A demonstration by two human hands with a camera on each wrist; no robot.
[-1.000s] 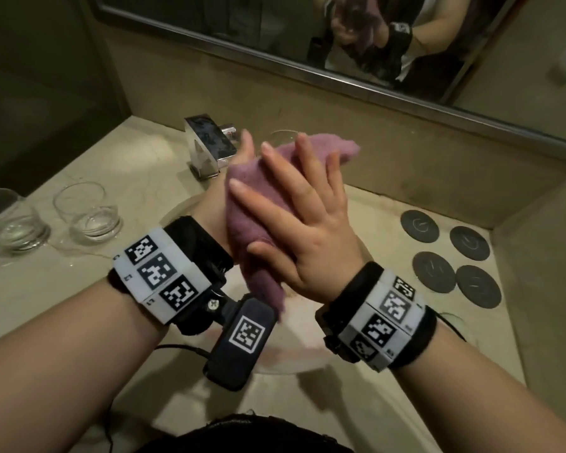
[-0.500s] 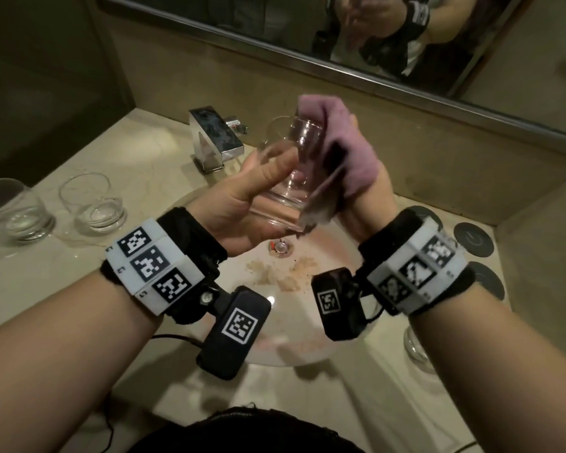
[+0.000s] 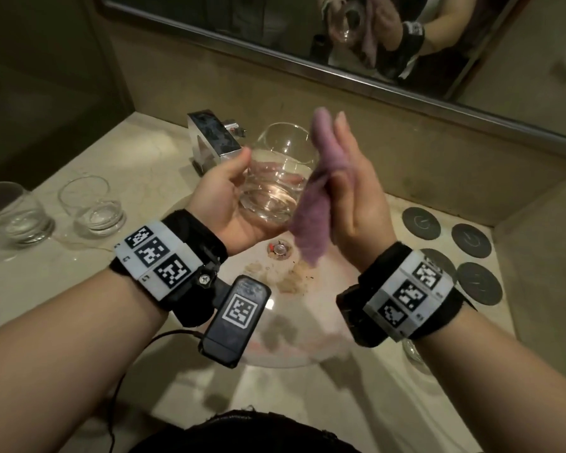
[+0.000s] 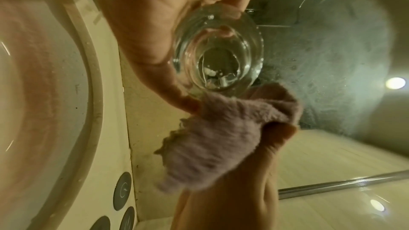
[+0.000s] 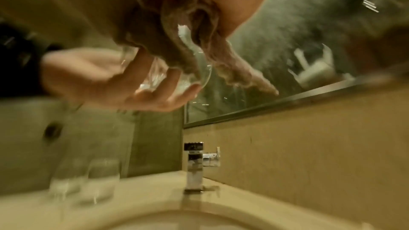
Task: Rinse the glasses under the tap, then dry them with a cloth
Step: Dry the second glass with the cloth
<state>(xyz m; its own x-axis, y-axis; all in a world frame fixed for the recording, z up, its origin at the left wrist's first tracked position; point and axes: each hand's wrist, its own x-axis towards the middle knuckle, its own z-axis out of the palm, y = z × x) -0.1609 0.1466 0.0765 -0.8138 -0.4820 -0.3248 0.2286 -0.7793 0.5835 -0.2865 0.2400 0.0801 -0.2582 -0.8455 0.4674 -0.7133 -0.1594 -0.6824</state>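
Note:
My left hand [image 3: 242, 178] grips a clear round glass [image 3: 276, 188] above the basin, thumb on its near side and fingers behind it, mouth tilted away from me. My right hand [image 3: 340, 148] stands upright just right of the glass, fingers straight, its thumb pinching a purple cloth [image 3: 311, 204] against them. The cloth hangs down beside the glass wall and touches it. From the left wrist view I look at the glass base [image 4: 219, 59], with the cloth [image 4: 221, 137] below it. The blurred right wrist view shows the cloth [image 5: 177, 41] against the glass rim [image 5: 199, 69].
Two more clear glasses [image 3: 17, 217] [image 3: 92, 207] stand on the counter at the left. A chrome tap [image 3: 213, 138] sits behind the white basin [image 3: 307, 354]. Several dark round coasters [image 3: 420, 222] lie at the right, and another glass [image 3: 412, 351] peeks out under my right wrist. A mirror runs along the back wall.
A second ago both hands wrapped the cloth around the glass. The right hand then rubbed the rim and has now turned upright at the glass's right side, leaving the glass bare.

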